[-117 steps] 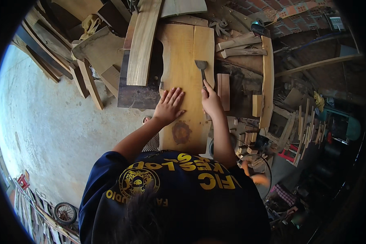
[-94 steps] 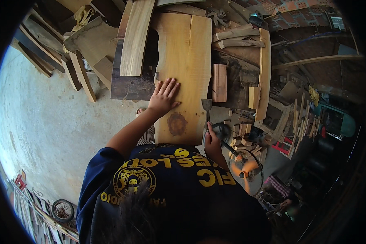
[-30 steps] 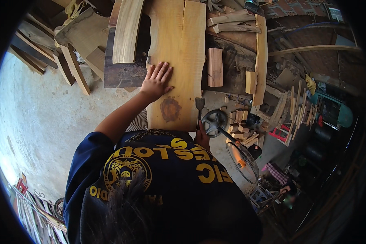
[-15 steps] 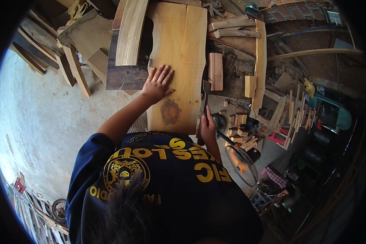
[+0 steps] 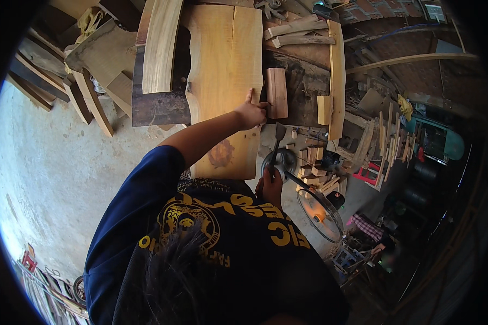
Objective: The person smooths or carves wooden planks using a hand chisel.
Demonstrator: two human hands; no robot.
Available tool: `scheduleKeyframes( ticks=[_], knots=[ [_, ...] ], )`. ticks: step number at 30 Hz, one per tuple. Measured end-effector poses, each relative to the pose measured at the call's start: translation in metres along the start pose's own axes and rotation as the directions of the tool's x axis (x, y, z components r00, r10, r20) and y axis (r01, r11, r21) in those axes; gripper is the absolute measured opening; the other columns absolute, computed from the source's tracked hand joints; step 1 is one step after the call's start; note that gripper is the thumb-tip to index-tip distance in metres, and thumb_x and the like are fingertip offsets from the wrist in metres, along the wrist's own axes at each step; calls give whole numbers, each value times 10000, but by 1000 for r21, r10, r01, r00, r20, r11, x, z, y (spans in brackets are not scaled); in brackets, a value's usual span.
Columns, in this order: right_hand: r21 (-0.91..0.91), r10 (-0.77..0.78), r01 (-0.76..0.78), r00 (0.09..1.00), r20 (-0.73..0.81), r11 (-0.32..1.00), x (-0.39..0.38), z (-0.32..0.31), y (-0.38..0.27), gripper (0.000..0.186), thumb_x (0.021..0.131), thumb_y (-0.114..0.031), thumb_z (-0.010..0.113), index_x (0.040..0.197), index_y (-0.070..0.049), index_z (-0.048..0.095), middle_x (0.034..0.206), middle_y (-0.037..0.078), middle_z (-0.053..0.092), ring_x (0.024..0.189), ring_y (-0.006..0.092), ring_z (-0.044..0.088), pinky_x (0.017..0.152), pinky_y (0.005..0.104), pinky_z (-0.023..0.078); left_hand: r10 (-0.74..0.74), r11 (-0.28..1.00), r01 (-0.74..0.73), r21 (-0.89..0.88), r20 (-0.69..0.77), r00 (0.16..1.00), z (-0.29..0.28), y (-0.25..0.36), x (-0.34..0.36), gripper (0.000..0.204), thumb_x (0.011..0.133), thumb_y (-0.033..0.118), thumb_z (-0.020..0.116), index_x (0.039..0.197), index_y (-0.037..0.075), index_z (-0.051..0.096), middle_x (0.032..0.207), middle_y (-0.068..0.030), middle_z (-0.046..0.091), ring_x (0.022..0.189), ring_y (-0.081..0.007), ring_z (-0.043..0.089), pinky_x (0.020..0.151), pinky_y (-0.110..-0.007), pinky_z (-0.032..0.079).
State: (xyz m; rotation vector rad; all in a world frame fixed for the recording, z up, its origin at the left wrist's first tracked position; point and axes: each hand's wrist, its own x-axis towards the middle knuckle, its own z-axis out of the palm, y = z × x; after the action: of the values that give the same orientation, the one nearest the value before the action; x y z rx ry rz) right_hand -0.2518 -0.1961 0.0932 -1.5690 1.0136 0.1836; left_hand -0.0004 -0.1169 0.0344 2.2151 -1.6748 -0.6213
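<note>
Live-edge slab point(image 5: 222, 65): long axis running forward. Scraper point(image 5: 277, 142): blade forward, gripped in right hand point(image 5: 271, 184). Left hand point(image 5: 250, 115): across slab, at right edge, digits spread.

I see a dark, blotched worktable point(image 5: 160, 111) on a grey concrete floor point(image 5: 59, 157). A broad yellow slab point(image 5: 222, 65) lies lengthwise across its middle, the near end jutting past the table's edge. Left of that I make out a pale plank point(image 5: 160, 49); just right of the slab, a reddish block point(image 5: 277, 92). Farther right runs a long narrow board point(image 5: 337, 86), with a short yellow block point(image 5: 324, 110) at its left side. Whether the rough strips point(image 5: 303, 40) farther back touch the tabletop itself, I can't tell. On the floor, I see a fan base point(image 5: 284, 162) near piled offcuts point(image 5: 312, 168).
</note>
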Motion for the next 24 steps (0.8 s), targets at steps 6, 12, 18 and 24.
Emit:
scheduleKeyframes(
  ticks=[6,12,18,24],
  knots=[
    [-182,33,-23,998,50,983,-10,-9,14,304,888,-254,592,1069,-15,539,613,29,532,523,102,513,476,270,404,60,996,-52,71,-104,993,13,2,8,134,835,182,521,861,190,653,905,6,558,1121,-176,498,1000,-772,158],
    [-359,-41,55,998,45,932,-26,-11,13,401,872,-296,602,1139,-8,525,742,114,621,644,203,605,590,329,470,156,976,-142,168,-70,985,25,7,14,170,853,162,478,948,171,620,891,6,550,1048,-157,528,1019,-737,184],
    [-447,76,-3,986,146,894,-43,-22,11,430,864,-293,607,1181,-27,490,951,179,651,867,283,642,760,363,490,60,998,-55,26,-194,979,26,-4,0,191,892,184,449,1033,129,565,1058,-30,582,1116,-225,521,1092,-565,214],
    [-390,-228,257,966,120,884,-68,-29,42,581,885,-315,563,1404,-210,324,987,180,637,897,314,637,791,397,494,-148,983,86,-162,-426,893,46,-33,-55,362,926,287,444,1259,147,477,1380,-65,426,1328,-255,331,1125,-430,188]
  ],
)
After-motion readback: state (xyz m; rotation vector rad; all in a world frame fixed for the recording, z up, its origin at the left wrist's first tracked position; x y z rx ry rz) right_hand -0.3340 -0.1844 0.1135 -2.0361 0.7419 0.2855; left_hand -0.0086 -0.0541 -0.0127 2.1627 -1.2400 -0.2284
